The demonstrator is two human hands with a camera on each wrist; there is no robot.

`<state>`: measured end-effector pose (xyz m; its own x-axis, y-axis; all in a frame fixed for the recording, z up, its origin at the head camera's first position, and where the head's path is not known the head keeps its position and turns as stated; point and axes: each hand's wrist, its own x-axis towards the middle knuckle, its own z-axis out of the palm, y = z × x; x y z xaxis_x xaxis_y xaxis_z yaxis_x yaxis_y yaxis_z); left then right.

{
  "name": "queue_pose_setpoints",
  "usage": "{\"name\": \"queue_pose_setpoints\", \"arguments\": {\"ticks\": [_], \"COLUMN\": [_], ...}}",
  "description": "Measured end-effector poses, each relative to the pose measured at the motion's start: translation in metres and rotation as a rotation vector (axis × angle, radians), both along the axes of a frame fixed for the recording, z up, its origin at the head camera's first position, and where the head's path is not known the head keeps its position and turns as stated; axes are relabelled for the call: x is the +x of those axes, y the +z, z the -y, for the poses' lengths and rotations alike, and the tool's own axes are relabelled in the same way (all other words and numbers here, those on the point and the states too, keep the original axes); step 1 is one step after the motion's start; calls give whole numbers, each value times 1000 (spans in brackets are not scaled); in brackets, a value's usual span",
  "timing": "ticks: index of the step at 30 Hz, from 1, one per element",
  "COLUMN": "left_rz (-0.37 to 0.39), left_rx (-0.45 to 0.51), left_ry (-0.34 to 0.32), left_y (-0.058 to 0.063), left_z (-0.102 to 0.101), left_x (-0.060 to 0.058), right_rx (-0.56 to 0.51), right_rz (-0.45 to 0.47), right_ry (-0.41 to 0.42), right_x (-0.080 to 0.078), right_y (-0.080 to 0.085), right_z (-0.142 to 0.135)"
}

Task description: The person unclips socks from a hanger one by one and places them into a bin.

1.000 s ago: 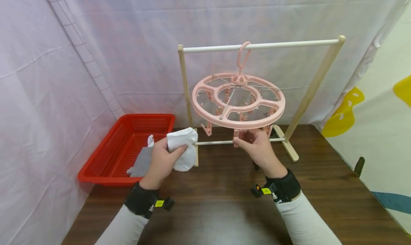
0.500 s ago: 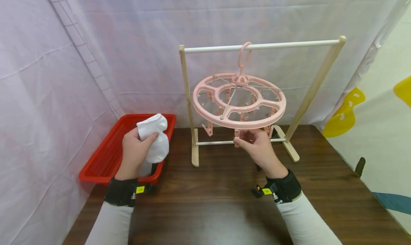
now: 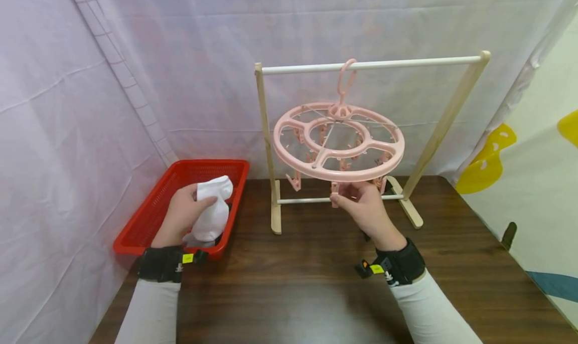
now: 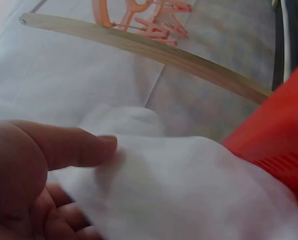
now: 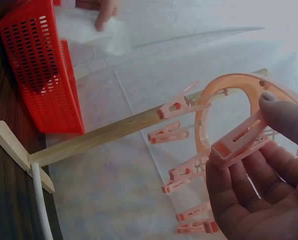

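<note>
My left hand [image 3: 180,213] grips a white sock [image 3: 213,218] between thumb and fingers, over the red basket [image 3: 155,196]. In the left wrist view the thumb lies across the cloth, and the sock [image 4: 184,185] hangs loosely down. My right hand [image 3: 368,213] pinches a pink clothespin [image 5: 234,142] under the front rim of a round pink drying hanger [image 3: 343,175]. The thumb presses on one side of that pin, with the fingers behind it. Nothing is clamped in the pin.
The hanger hooks over the white bar [image 3: 406,62] of a wooden-sided rack. Several other clothespins [image 3: 294,180] dangle from its rings. Grey cloth [image 3: 194,241] shows in the basket beneath the sock. A dark wooden table [image 3: 289,279] carries everything, with white sheeting [image 3: 194,83] behind.
My left hand has carried the white sock leftward from beside the rack to over the basket, then slightly lower. The right hand stays on the clothespin.
</note>
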<state>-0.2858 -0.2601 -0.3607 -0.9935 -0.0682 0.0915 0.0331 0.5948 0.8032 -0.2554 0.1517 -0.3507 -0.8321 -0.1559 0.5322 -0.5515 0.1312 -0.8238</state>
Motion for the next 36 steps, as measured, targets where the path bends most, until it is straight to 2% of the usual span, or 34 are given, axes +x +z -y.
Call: {"name": "queue_pose_setpoints", "arguments": {"ticks": [4,8,11,17,22,24,27,32,36], "left_rz": [-50,-103,-123,-116,-215,-290,-489,-894,-1084], "left_rx": [-109,-182,-191,-225,-240,-242,-265,-314,-340], "left_ry": [9,37,34,11,9,2,-4,0,-41], "left_y": [-7,-11,-13,-17,-19,-18,-10,15,36], "left_z": [0,-4,-9,-22,-45,-62,-92,-136,-165], "left_x": [-6,-7,-7,-6,-5,-3,5,22,34], "right_rx": [-18,-36,-45,-34,-28,-32,-35,-33,-36], "right_rz": [9,7,1,6,1,-6,-3,-14,-16], "right_ry": [-3,1,5,16,29,21,0,-34,-48], "right_x": [-9,-11,-11,-11,-13,-12,-10,-8,-7], "right_y": [-11,-13,-12,-12,-16,-16,-15,-14,-13], "right_z": [-3,-3,-3,-4,-5,-5,-2,2,3]}}
